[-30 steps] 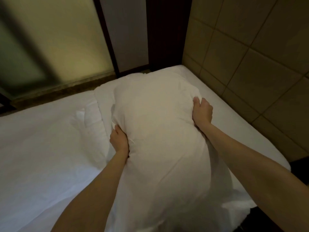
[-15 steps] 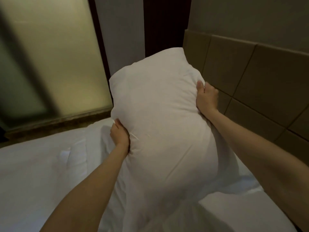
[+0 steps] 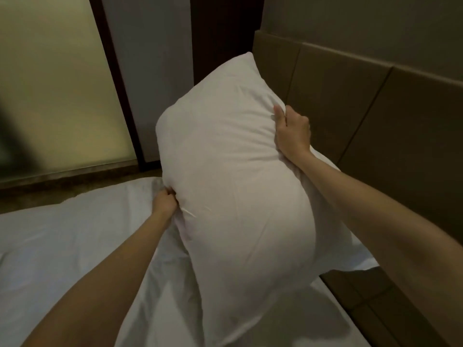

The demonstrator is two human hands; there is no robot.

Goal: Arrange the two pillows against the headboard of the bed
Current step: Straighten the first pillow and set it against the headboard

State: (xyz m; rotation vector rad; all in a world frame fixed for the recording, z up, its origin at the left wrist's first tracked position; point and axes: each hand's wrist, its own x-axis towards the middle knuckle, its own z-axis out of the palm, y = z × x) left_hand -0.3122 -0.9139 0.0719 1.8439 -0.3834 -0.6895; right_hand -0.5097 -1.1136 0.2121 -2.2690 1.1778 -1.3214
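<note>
A large white pillow (image 3: pixel 233 186) is held up in the air over the bed (image 3: pixel 62 246), its long axis running away from me and its far corner level with the headboard top. My left hand (image 3: pixel 164 202) grips its left edge low down. My right hand (image 3: pixel 292 132) grips its right edge, close to the brown padded headboard (image 3: pixel 375 116). The pillow's loose case end hangs down to the sheet. A second pillow is not visible; the held one hides the bed's head area.
The bed carries a white sheet and duvet. A frosted glass panel (image 3: pixel 55 91) and a dark door frame (image 3: pixel 110 78) stand beyond the bed's far side. A dark wall gap (image 3: pixel 225 33) lies behind the headboard's end.
The pillow has been lifted off the bed and raised toward the headboard, both hands keeping their grip. My view has tilted up, showing the headboard's top edge.
</note>
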